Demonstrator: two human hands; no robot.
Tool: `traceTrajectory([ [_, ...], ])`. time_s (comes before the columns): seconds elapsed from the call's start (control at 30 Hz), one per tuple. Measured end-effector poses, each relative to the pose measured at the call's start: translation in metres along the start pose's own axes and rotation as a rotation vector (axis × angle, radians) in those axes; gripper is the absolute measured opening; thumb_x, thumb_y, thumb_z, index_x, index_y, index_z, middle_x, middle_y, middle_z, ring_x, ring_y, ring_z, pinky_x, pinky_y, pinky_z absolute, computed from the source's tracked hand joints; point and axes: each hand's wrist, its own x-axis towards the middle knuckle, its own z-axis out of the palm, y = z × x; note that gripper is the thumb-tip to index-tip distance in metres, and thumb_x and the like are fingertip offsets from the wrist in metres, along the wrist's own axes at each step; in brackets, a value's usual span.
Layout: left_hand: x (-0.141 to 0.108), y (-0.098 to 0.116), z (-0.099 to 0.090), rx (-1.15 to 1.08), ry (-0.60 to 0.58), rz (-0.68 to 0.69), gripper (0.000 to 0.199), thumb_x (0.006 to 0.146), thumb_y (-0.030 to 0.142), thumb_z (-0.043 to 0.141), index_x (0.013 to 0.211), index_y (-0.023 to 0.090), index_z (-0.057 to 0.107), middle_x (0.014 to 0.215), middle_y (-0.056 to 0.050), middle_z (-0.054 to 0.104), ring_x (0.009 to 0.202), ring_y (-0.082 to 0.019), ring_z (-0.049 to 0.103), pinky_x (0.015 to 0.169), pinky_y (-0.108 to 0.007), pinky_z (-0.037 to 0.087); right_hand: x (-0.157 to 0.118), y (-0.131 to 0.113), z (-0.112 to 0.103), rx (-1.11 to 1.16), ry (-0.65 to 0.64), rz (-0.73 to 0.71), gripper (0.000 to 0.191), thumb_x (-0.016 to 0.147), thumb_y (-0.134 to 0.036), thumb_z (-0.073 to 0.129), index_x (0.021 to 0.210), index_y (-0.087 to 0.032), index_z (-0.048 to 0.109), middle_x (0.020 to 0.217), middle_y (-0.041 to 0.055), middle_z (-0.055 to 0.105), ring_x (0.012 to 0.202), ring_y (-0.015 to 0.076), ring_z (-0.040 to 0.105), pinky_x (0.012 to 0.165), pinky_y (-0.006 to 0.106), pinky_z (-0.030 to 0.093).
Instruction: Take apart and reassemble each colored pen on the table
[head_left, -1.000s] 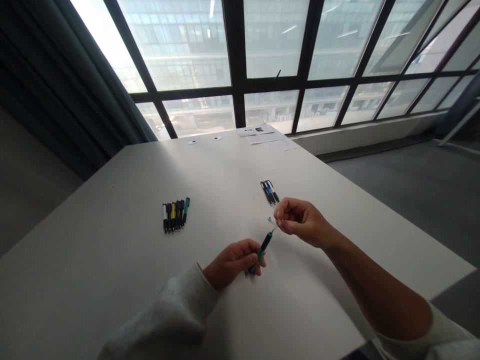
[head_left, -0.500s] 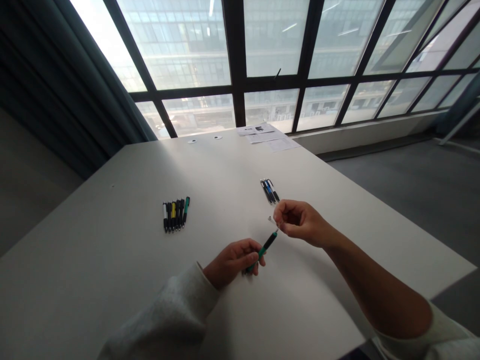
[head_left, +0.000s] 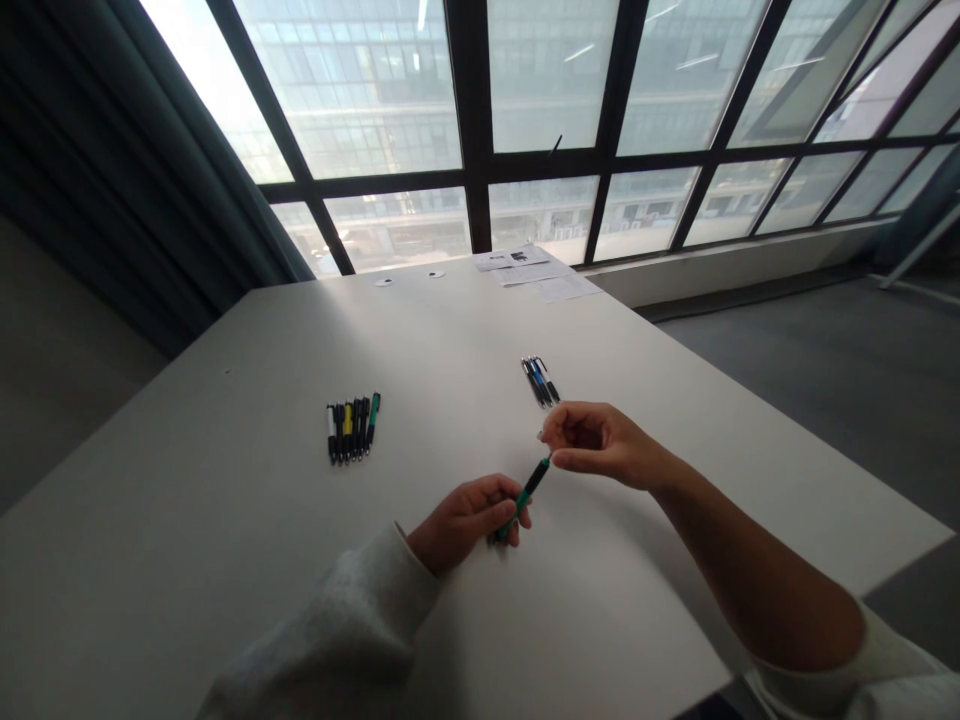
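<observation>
Two pale sleeves frame the near side, the left hand point(head_left: 476, 515) reaching in from 7 o'clock and the right hand point(head_left: 592, 445) from about 4. The left hand is clamped on a green pen point(head_left: 532, 482) with a black grip, its thumb along the barrel; the pen slants over the white table point(head_left: 435, 370), its thin tip toward 1 o'clock. At that tip are the right hand's thumb and curled fingers. A small pale bit point(head_left: 540, 436) shows by them, too small to name; I cannot tell whether they are closed on it. Toward 10 o'clock from the green pen lies a row of pens point(head_left: 347, 432), side by side: white, black, yellow and green among them. At 12 lies a smaller group of pens point(head_left: 537, 381), one of them blue. Farther off are two white pieces point(head_left: 384, 283) at 11 and printed sheets point(head_left: 514, 259) at 12. Beyond stands a dark-framed window point(head_left: 544, 80), with a dark curtain point(head_left: 135, 150) toward 10.
</observation>
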Motion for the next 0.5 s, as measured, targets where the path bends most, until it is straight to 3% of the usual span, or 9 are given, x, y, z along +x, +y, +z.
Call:
traceTrajectory([
  [0.1,0.0,0.0,0.0,-0.021,-0.008,0.017,0.034,0.085,0.043,0.071,0.096,0.012,0.063,0.084,-0.006,0.068,0.065,-0.012,0.062,0.062,-0.024,0.045,0.004,0.008,-0.006,-0.22,0.175,0.009,0.02,0.085,-0.035,0.069,0.088,-0.016,0.063,0.068,-0.0012,0.055,0.058,0.0114,0.049,0.054,0.024,0.039],
  [0.2,0.0,0.0,-0.001,-0.038,-0.014,0.026,0.034,0.085,0.043,0.07,0.098,0.012,0.063,0.085,-0.007,0.068,0.066,-0.013,0.063,0.064,-0.025,0.047,0.01,0.025,-0.007,-0.646,0.279,0.002,0.013,0.083,-0.026,0.07,0.091,-0.016,0.068,0.084,0.0042,0.063,0.063,0.0127,0.054,0.061,0.027,0.046],
  [0.33,0.001,-0.004,-0.002,-0.072,-0.015,0.043,0.034,0.086,0.044,0.069,0.099,0.013,0.063,0.086,-0.007,0.069,0.068,-0.013,0.065,0.065,-0.025,0.047,0.018,0.052,-0.004,-0.902,0.185,-0.011,0.027,0.082,-0.016,0.068,0.109,-0.014,0.069,0.11,0.0118,0.063,0.068,0.0138,0.06,0.077,0.033,0.052],
  [0.5,0.003,-0.006,-0.002,-0.067,-0.015,0.071,0.034,0.087,0.045,0.068,0.099,0.013,0.063,0.087,-0.007,0.068,0.071,-0.013,0.066,0.067,-0.025,0.047,0.022,0.063,-0.005,-0.92,0.133,-0.006,0.016,0.082,-0.005,0.062,0.089,-0.013,0.073,0.092,0.0103,0.067,0.076,0.018,0.063,0.079,0.033,0.052],
])
